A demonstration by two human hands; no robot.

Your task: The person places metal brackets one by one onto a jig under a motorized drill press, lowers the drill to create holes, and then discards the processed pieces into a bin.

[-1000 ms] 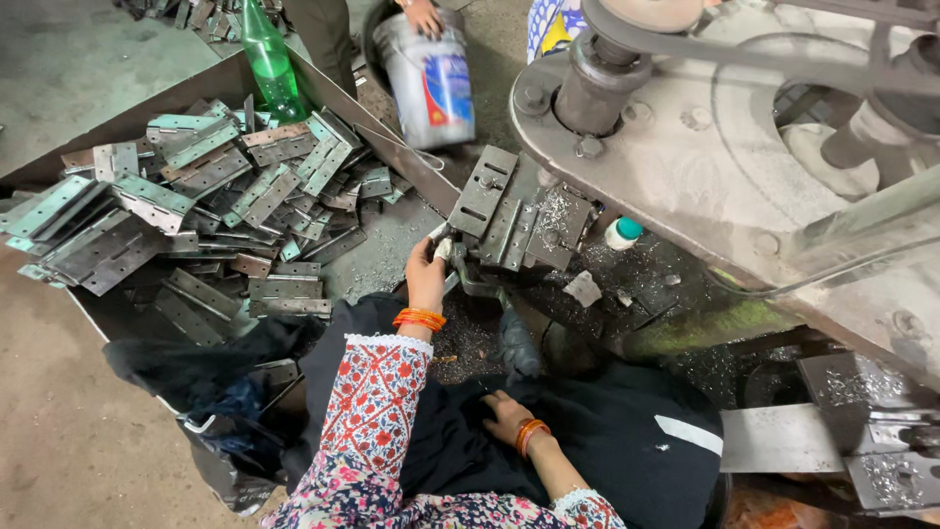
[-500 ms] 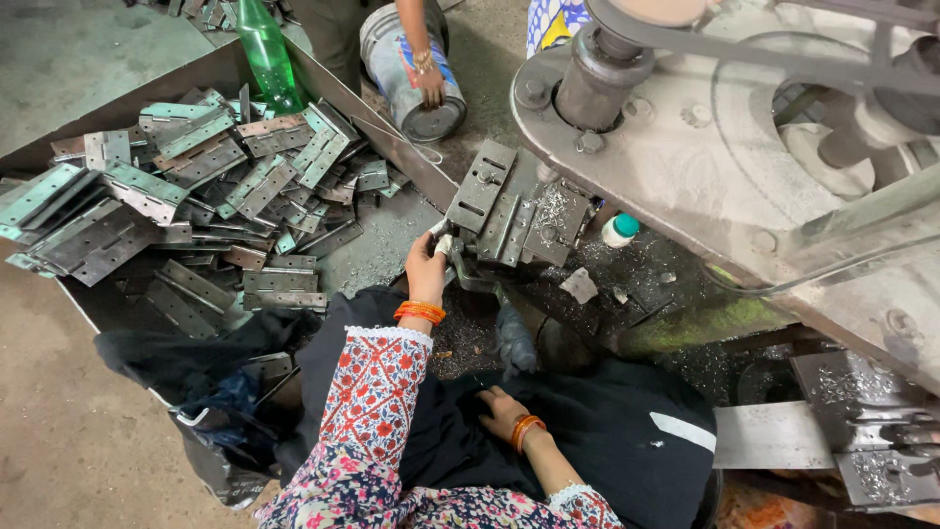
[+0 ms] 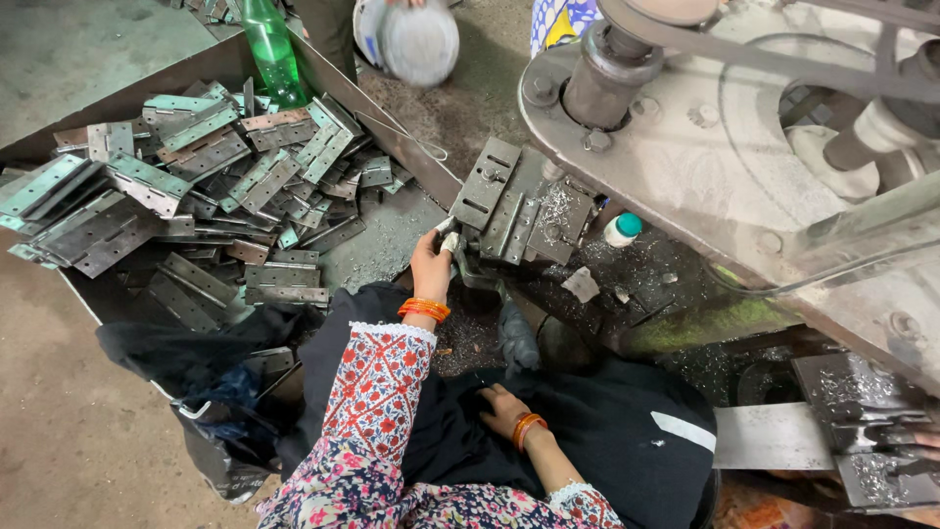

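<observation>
Your left hand [image 3: 431,264] is pinched on a small pale metal piece [image 3: 448,241], right at the edge of the press die block [image 3: 514,206]. Your right hand [image 3: 501,407] lies loose & open on the black cloth [image 3: 607,441] in your lap, holding nothing. Risk: fingers are v. close to the die, so a slip could trap them. Metal swarf round the block could cut skin. Hinge pile [image 3: 196,196] sits well apart, at left.
</observation>
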